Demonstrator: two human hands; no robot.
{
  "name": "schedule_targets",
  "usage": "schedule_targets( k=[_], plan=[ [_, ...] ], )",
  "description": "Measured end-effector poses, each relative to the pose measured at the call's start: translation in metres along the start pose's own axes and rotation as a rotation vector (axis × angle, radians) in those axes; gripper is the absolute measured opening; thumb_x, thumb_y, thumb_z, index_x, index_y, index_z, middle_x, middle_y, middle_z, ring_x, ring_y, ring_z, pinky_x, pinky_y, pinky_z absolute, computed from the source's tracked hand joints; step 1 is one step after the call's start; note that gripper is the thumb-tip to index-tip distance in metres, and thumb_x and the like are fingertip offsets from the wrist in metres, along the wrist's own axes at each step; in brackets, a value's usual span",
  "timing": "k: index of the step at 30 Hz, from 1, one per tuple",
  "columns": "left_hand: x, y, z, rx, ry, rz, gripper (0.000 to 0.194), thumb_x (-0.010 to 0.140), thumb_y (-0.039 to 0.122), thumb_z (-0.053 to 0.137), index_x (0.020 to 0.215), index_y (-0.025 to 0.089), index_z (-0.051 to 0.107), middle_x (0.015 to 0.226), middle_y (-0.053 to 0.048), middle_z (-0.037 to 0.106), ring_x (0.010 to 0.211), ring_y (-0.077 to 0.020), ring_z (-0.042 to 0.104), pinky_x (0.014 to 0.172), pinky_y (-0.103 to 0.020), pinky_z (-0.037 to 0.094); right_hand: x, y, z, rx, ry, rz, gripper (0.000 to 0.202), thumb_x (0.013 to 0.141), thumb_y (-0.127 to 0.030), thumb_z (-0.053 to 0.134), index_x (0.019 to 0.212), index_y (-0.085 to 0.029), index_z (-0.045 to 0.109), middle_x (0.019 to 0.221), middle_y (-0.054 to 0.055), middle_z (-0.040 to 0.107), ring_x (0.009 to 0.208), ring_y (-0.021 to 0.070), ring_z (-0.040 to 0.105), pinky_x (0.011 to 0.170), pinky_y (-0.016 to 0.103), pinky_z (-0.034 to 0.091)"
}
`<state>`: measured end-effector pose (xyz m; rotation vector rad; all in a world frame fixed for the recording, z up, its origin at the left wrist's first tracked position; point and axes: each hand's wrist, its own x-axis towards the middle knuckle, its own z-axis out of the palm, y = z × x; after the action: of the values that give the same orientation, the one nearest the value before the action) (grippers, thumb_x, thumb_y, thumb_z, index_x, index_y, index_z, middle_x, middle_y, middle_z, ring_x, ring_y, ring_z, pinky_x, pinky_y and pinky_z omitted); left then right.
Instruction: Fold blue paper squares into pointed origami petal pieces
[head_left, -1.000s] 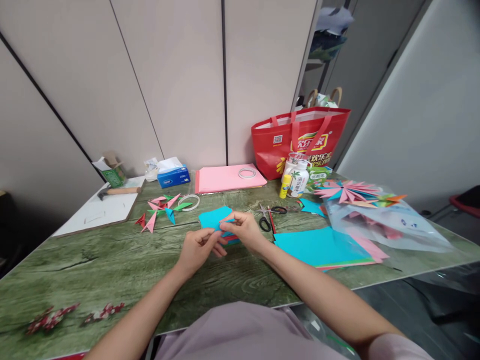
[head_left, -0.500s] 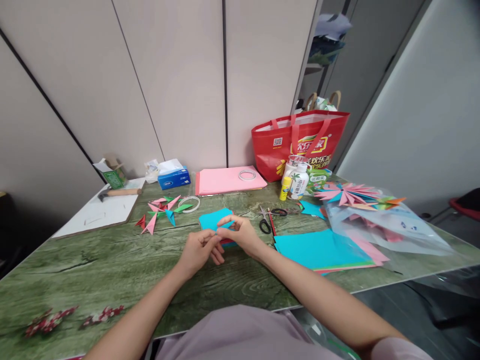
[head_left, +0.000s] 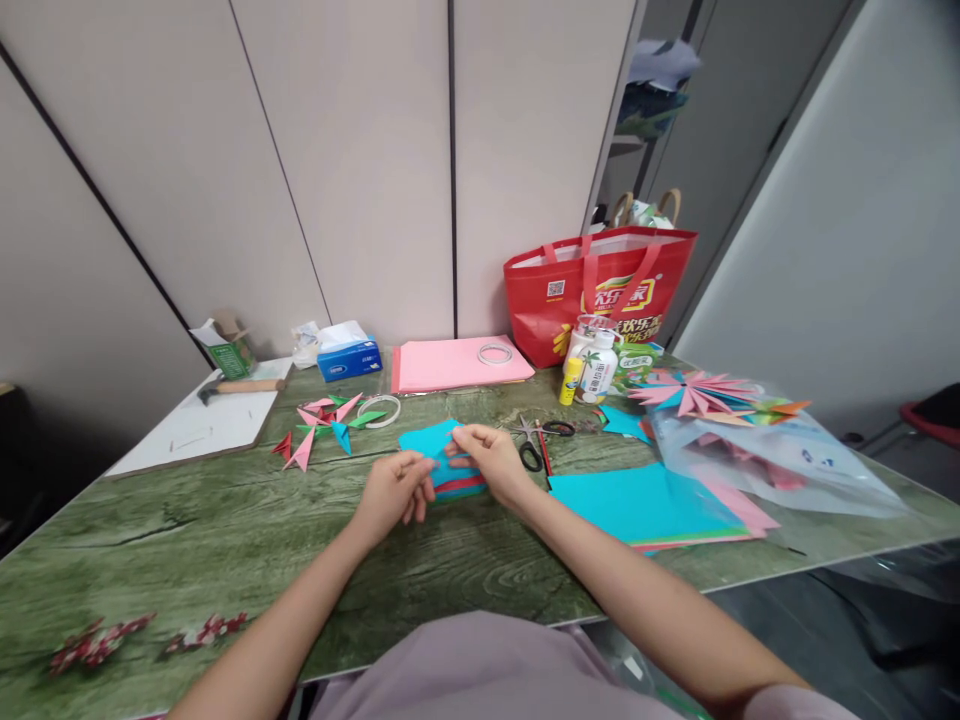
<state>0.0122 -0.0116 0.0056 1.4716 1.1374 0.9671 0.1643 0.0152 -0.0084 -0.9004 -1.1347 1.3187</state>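
Observation:
Over a small stack of coloured paper, blue on top with red and blue edges at its near side, both my hands are at work. My left hand is closed, thumb and forefinger pinched at a piece of blue paper. From the other side my right hand pinches the blue paper too, its fingertips a little higher. The held piece blends with the blue sheet beneath, so its outline is hard to make out. Scissors and a red pencil lie right of my right hand.
Folded paper pieces and a tape roll lie at left, near a hammer and tissue box. Pink sheets are behind. Rightward are blue sheets, a glue stick, a bottle and a red bag.
My hands have moved apart: the right one slightly right and the left one slightly left. More of the stack's red and blue near edge shows between them.

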Motion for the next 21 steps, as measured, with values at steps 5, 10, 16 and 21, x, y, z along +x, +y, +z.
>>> schedule_targets(
  k=[5,10,16,21],
  plan=[
    [0.015,-0.001,-0.020,-0.427,0.307,0.057,0.032,0.075,0.042,0.054,0.071,0.010,0.056,0.070,-0.009,0.067,0.052,-0.0119,0.062,0.043,-0.018,0.046,0.003,0.009,-0.008,-0.439,0.078,-0.343,0.025,0.071,-0.039,0.057,0.074,-0.015,0.064,0.078,0.008,0.066,0.076,0.0193,0.060,0.072,0.035,0.048],
    [0.021,0.010,-0.033,-0.668,0.411,0.288,0.034,0.077,0.044,0.050,0.099,0.017,0.051,0.124,-0.014,0.049,0.107,-0.0236,0.052,0.085,-0.038,0.044,-0.001,0.018,-0.009,-0.892,-0.177,-0.591,0.040,0.060,-0.037,0.070,0.095,-0.018,0.064,0.109,0.011,0.059,0.114,0.0266,0.044,0.097,0.046,0.029],
    [0.017,0.004,-0.028,-0.507,0.396,0.261,0.037,0.068,0.033,0.064,0.101,0.019,0.055,0.116,-0.011,0.055,0.098,-0.0224,0.056,0.077,-0.036,0.048,-0.005,0.024,-0.008,-1.072,-0.327,-0.546,0.031,0.069,-0.036,0.063,0.094,-0.020,0.065,0.108,0.010,0.061,0.107,0.0253,0.051,0.091,0.040,0.037],
    [0.016,-0.006,-0.023,-0.328,0.451,0.146,0.032,0.064,0.037,0.066,0.079,0.010,0.061,0.074,-0.007,0.064,0.061,-0.0141,0.060,0.051,-0.024,0.048,-0.006,0.017,-0.006,-1.055,-0.261,-0.539,0.018,0.079,-0.032,0.052,0.080,-0.021,0.067,0.092,0.005,0.067,0.089,0.0196,0.060,0.077,0.029,0.044]
  ],
)
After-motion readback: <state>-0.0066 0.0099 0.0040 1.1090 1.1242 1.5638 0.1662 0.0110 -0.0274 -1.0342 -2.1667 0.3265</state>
